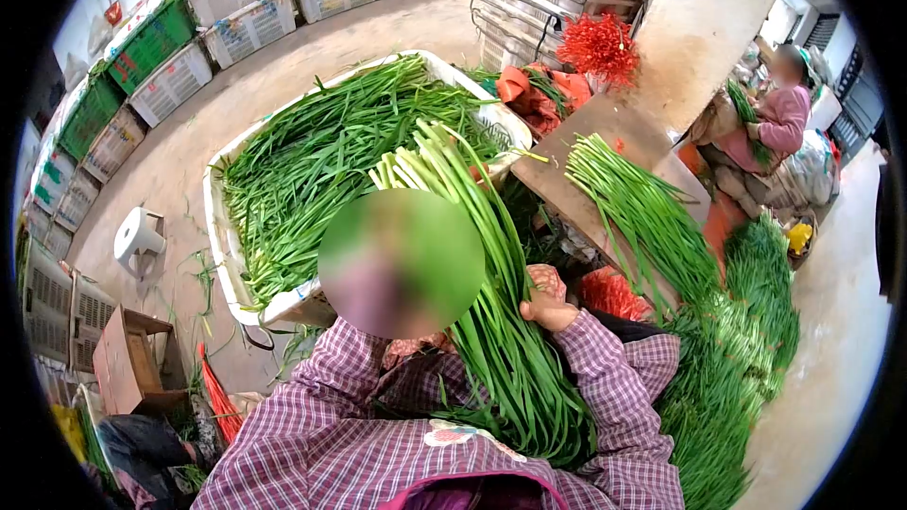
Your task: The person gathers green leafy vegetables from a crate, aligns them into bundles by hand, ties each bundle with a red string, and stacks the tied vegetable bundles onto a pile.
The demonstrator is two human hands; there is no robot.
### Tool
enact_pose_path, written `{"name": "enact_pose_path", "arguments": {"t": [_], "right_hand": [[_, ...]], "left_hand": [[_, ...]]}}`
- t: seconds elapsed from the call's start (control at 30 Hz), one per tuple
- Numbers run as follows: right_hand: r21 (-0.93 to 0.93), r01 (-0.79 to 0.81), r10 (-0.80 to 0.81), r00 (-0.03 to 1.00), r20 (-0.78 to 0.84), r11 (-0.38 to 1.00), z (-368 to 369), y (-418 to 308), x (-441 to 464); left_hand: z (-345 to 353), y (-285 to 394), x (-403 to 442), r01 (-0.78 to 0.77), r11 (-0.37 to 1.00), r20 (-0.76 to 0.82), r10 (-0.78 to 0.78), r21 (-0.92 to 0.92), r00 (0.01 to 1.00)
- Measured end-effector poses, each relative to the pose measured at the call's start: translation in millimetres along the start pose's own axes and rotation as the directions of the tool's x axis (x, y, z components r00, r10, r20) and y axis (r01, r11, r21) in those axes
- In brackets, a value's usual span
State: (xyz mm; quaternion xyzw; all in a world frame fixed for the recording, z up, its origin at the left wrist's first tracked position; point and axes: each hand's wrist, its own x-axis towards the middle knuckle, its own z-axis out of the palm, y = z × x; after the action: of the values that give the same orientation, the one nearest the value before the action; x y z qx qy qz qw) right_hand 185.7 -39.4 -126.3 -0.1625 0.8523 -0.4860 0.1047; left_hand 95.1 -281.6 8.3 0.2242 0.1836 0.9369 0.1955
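Observation:
A thick bunch of garlic chives (501,293) lies slantwise over my lap, pale stem ends up toward the crate and green leaves hanging down. My right hand (548,310) is closed on the right side of the bunch, thumb showing. A round blurred patch covers my left hand, at the end of the left checked sleeve (345,354), so its fingers cannot be made out. Just ahead stands a white plastic crate (219,227) filled with loose chives (331,146). Another bunch of chives (642,212) rests on a board (590,127) to the right.
Heaped chives (704,406) lie at my right. Red ties (600,47) hang near stacked crates (529,9); more red strands (219,397) are at left. A white stool (140,241) and cardboard box (132,359) stand on the floor. A co-worker (779,118) sits back right, holding greens.

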Motion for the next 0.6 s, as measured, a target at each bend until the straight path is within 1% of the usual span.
{"name": "enact_pose_path", "arguments": {"t": [0.03, 0.07, 0.1, 0.13, 0.17, 0.2, 0.27, 0.3, 0.33, 0.4, 0.43, 0.47, 0.53, 0.57, 0.6], "right_hand": [[-0.137, 0.052, -0.065, 0.994, -0.091, 0.989, -6, -12, -9], [-0.144, 0.053, -0.061, 0.997, -0.048, 0.988, -15, -30, -11], [-0.019, 0.017, -0.016, 0.999, 0.046, 1.0, -27, -46, -10], [0.155, -0.042, 0.028, 0.995, 0.091, 0.987, -37, -58, -9], [0.338, -0.098, 0.058, 0.99, 0.126, 0.936, -45, -69, -6], [0.573, -0.157, 0.102, 0.987, 0.126, 0.804, -50, -75, -4], [0.621, -0.105, 0.132, 0.991, 0.003, 0.777, -71, -91, -1], [0.661, -0.089, 0.153, 0.987, -0.039, 0.745, -76, -116, 1], [0.662, -0.09, 0.154, 0.987, -0.039, 0.744, -76, -127, 7], [0.516, -0.022, 0.105, 0.986, -0.132, 0.856, -72, -146, 17], [0.214, -0.023, 0.063, 0.982, -0.179, 0.977, -71, -161, 20], [-0.061, -0.002, -0.011, 0.976, -0.22, 0.998, -65, -174, 22], [-0.276, -0.178, 0.126, 0.973, -0.195, 0.945, -56, -203, 28], [-0.252, -0.094, 0.042, 0.979, -0.201, 0.963, -51, -196, 31], [-0.251, -0.093, 0.043, 0.98, -0.196, 0.963, -50, -187, 34]], "left_hand": [[-7, 1, 1, -0.001, 0.999, 0.028, 0.0, 0.047, 1.0], [-13, 1, 3, -0.006, 0.996, 0.057, 0.0, 0.094, 0.998], [-10, 1, 2, 0.012, 0.996, 0.036, -0.016, 0.088, 0.999], [-5, 1, -2, 0.049, 0.998, -0.011, -0.048, 0.036, 0.999], [0, 0, -5, 0.08, 0.997, -0.058, -0.081, -0.02, 0.995], [-2, -1, -5, 0.081, 0.996, -0.06, -0.082, -0.021, 0.995], [-6, -4, -3, 0.083, 0.997, -0.011, -0.083, -0.008, 0.996], [-2, -4, -1, 0.076, 0.997, 0.009, -0.076, -0.007, 0.997], [-3, -5, 0, 0.085, 0.996, -0.016, -0.084, 0.017, 0.996], [-3, -9, 2, 0.081, 0.997, -0.023, -0.081, 0.015, 0.996], [-3, -7, 2, 0.093, 0.994, 0.0, -0.093, 0.066, 0.996], [4, -7, 4, 0.104, 0.989, -0.006, -0.104, 0.101, 0.995], [10, -5, 4, 0.122, 0.977, 0.002, -0.124, 0.173, 0.992], [9, -4, 4, 0.128, 0.969, 0.015, -0.134, 0.21, 0.991], [7, -4, 3, 0.132, 0.96, 0.029, -0.144, 0.246, 0.989]]}}
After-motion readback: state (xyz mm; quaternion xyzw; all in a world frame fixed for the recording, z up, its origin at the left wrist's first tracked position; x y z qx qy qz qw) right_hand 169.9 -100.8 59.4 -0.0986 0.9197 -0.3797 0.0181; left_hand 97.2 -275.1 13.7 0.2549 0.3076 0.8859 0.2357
